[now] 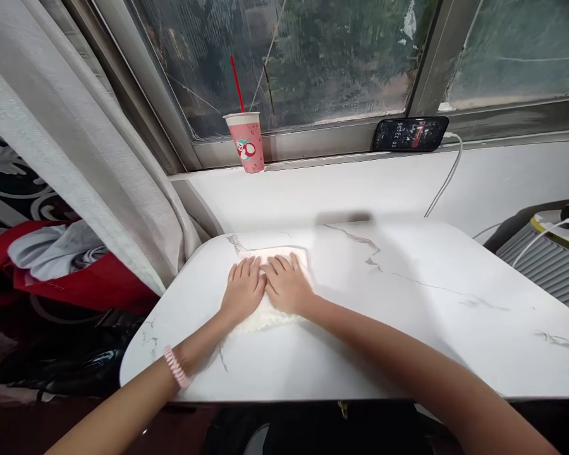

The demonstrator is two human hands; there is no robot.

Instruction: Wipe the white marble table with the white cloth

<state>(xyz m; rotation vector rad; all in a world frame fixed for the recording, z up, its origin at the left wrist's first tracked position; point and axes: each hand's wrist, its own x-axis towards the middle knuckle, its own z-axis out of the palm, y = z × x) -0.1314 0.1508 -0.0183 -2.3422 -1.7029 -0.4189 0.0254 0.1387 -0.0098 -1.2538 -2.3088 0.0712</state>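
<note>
A cream-coloured cloth point(265, 319) lies spread on the white marbled table point(370, 322), toward its left end. My left hand point(243, 287) rests flat on the cloth with its fingers stretched forward. Beside it, my right hand point(287, 284) also lies flat on the cloth, fingers apart. The two hands touch or nearly touch at the thumbs. They cover the middle of the cloth. A pink band point(175, 366) circles my left wrist.
On the window sill stand a pink paper cup point(246, 145) with a red straw and a phone point(410, 134) on a white cable point(450, 174). A pale curtain point(95, 126) hangs at left, near a red bag point(76, 278) of cloth. A ribbed grey object point(547, 259) is at right.
</note>
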